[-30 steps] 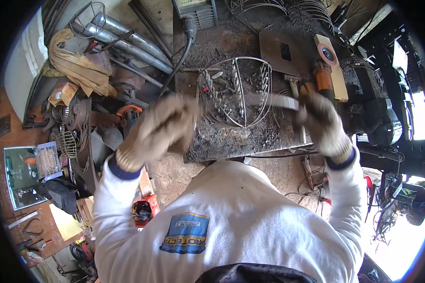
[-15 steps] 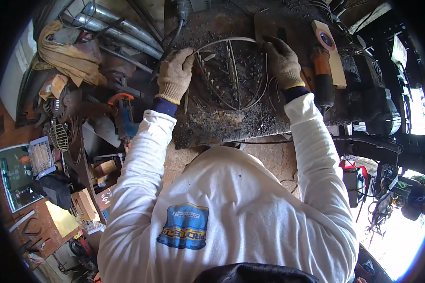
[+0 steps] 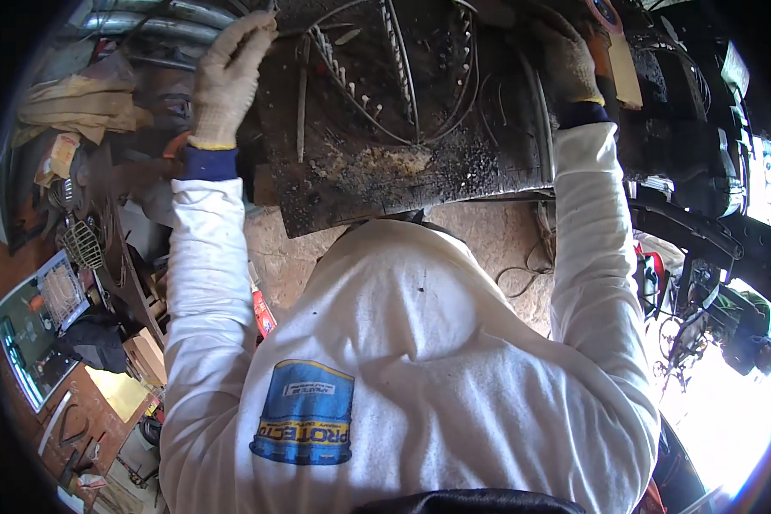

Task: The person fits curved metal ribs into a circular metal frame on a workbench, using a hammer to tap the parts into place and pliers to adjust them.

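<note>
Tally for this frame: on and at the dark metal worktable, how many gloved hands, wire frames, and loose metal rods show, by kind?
Gloved hands: 2, the left hand and the right hand
Wire frame: 1, lying on the worktable
Loose metal rod: 1, near the left edge of the table
Total: 4

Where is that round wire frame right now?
In the head view, the wire frame lies top centre on the dark bench, between both gloved hands.

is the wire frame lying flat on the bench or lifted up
Lying flat: the wire frame rests on the dark metal bench, with the left hand and right hand at its sides.
</note>
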`<state>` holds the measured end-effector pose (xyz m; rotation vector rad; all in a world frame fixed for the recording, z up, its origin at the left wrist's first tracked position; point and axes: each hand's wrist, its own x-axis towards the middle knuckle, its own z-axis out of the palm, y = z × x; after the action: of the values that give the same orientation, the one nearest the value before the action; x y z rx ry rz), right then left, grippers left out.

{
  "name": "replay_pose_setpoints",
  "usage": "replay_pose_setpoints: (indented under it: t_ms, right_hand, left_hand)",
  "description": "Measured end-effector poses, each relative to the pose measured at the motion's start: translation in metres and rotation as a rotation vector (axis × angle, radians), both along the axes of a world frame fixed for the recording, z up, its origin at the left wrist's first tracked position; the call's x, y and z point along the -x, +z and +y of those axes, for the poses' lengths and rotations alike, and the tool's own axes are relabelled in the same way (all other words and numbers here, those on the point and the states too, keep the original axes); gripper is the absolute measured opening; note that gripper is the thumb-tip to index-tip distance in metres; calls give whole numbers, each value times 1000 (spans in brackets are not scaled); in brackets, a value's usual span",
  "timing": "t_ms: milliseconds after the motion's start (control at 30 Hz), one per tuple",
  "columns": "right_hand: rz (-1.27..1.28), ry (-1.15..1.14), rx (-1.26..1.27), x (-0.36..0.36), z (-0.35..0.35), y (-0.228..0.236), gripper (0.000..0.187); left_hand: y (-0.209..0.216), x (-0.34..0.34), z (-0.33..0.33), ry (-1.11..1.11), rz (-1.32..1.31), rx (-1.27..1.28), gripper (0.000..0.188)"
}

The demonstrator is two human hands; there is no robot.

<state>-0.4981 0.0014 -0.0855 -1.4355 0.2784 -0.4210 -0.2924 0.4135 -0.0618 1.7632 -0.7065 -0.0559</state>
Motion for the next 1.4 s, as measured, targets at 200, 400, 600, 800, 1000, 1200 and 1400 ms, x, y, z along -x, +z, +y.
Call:
replay_pose_setpoints:
  t_ms: [200,400,600,800,1000,1200,1400]
  right_hand:
    - [69,-47,365,2,9,28,31]
    - [118,33,232,5,-1,1,24]
    - [188,-200,639,37,-4,4,33]
    - [168,-103,947,49,-12,3,34]
    - [132,-69,1647,27,-3,25,30]
    - [4,-245,1653,46,24,31,38]
    - [-71,-523,508,97,140,-25,27]
  left_hand:
    - [11,-19,-9,-207,58,-41,26]
    - [28,-4,-21,-284,205,89,25]
    - [40,-13,15,-154,248,25,21]
    - [35,-12,32,-176,263,56,20]
    - [6,-17,11,-447,339,266,21]
    - [33,-7,-11,-452,445,241,23]
    - [84,23,-63,-283,-324,-344,22]
